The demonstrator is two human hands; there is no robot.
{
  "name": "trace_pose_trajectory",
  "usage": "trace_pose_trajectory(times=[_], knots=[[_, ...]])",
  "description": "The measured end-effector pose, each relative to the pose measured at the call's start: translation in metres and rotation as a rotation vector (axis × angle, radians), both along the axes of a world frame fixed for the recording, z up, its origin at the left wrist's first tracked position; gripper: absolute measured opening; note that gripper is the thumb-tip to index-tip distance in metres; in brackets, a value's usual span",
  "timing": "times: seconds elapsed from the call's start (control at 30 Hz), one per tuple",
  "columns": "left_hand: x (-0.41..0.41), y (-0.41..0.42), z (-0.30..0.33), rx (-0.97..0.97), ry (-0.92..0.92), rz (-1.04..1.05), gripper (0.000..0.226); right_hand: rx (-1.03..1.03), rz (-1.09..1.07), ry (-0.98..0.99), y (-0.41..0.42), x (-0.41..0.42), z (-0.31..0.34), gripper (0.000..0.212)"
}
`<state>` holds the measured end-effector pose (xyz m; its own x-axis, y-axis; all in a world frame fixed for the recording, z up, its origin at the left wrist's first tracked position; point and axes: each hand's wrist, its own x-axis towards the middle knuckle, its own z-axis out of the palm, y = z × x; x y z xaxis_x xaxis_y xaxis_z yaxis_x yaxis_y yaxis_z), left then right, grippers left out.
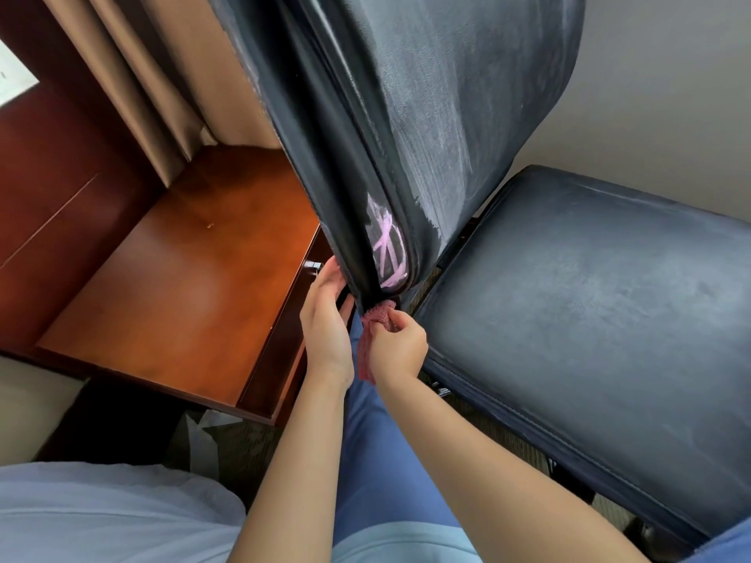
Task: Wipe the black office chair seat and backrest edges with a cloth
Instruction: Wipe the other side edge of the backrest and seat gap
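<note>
Your right hand (396,345) has the pink cloth (376,319) bunched in a pinch, pressed to the bottom corner of the black backrest (406,115), just above the seat (589,298). Your left hand (325,314) grips the backrest's rear edge. Pink marks (388,245) sit above; a loose grip could let the cloth slip into the gap.

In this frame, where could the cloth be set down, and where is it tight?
Free: the seat right of the backrest, and the wooden desk top left of it, below the curtain. Crowded: the backrest's bottom corner, where the left hand and right hand with the cloth meet.
</note>
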<state>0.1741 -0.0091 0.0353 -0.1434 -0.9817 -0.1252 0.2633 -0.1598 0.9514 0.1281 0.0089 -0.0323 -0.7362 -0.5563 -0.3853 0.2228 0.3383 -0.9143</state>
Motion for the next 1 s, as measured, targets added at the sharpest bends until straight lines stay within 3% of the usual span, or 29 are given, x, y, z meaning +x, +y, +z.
trace_pose_trajectory(times=[0.1,0.3,0.4,0.5,0.8,0.93,1.0], knots=[[0.001,0.002,0.001,-0.001,-0.015,-0.006,0.035,0.019,0.100,0.056,0.008,-0.001,-0.001,0.025],[0.004,0.005,0.009,-0.004,-0.040,-0.044,0.032,-0.215,0.112,0.188,0.017,0.009,0.023,0.033],[0.006,0.005,0.013,-0.002,-0.098,-0.048,0.032,-0.086,0.216,0.159,0.023,0.002,0.024,0.028],[0.011,0.004,0.018,0.010,-0.149,-0.085,0.029,-0.055,0.184,0.180,0.034,-0.004,0.023,0.022],[0.004,0.013,0.024,-0.064,-0.252,-0.142,0.030,-0.401,0.085,0.213,0.053,-0.009,0.069,0.025],[0.004,0.012,0.028,-0.027,-0.232,-0.086,0.037,-0.518,0.065,0.317,0.061,-0.009,0.090,0.054],[0.004,0.011,0.032,-0.025,-0.201,-0.045,0.035,-0.559,0.071,0.436,0.061,-0.012,0.097,0.059]])
